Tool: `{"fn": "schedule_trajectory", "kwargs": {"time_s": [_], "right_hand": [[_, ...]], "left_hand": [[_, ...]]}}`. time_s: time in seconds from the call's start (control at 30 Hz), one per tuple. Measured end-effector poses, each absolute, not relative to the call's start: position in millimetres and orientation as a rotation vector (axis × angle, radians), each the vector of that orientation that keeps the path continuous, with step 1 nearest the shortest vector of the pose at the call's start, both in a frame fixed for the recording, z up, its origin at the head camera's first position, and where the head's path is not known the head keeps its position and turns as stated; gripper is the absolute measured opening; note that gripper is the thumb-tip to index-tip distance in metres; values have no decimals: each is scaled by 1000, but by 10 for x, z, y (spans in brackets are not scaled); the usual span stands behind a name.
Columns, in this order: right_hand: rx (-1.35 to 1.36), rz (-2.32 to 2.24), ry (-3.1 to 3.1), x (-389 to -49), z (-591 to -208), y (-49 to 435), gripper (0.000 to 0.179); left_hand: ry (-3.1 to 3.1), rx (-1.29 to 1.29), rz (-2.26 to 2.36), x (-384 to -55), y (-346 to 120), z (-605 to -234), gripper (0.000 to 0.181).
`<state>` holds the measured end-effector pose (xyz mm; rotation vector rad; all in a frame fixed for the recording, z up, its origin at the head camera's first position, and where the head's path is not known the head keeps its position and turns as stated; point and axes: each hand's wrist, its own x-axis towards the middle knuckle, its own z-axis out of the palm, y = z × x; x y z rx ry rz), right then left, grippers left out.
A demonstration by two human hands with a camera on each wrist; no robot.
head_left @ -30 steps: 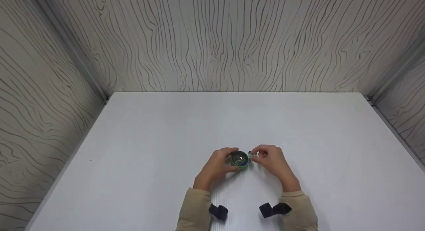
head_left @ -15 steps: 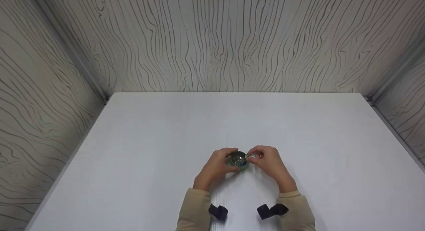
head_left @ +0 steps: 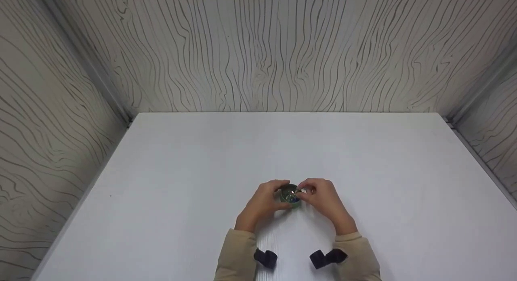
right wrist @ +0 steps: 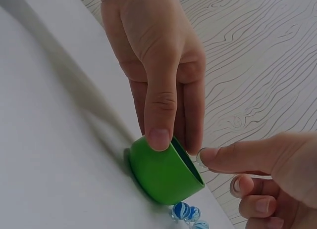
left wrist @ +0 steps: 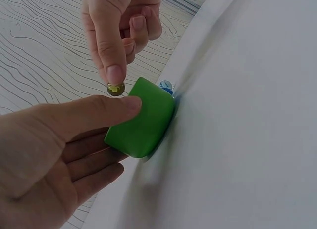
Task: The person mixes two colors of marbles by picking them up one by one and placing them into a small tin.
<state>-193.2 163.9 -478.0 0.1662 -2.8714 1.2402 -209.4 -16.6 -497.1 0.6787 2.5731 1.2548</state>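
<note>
A small green cup (left wrist: 147,121) stands on the white table, its mouth facing up. My left hand (head_left: 262,199) grips it from the left, thumb on the near side and fingers on the far side. Several shiny marbles (head_left: 292,198) lie inside. My right hand (head_left: 324,198) is at the cup's right rim, where thumb and forefinger pinch a clear marble (left wrist: 116,89) with a yellow swirl. In the right wrist view this marble shows only partly behind the fingertips, right by the cup's mouth. Just outside the cup's right side sit several blue-and-white marbles (right wrist: 181,210).
The white tabletop (head_left: 202,160) stretches around both hands. Wood-grain panels rise at the back (head_left: 262,51) and at both sides. Black wrist mounts (head_left: 265,258) hang from the inner side of both beige sleeves (head_left: 236,252).
My right hand has moved left, bringing the pinched marble from beside the cup to its rim. The left hand and the cup have stayed in place.
</note>
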Motion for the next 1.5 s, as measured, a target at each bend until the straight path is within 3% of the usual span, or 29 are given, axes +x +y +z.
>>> {"fn": "schedule_trajectory", "kwargs": {"time_s": [0.83,1.5], "right_hand": [[276,1231,-2835,-1958,-4888,1607,12],[190,1285,-2798,-1960,-4807,1708,8]], "left_hand": [[2541,651,1295,-2080,-171,-4971,57],[2548,595,1284,-2066,-166,-4961,59]]}}
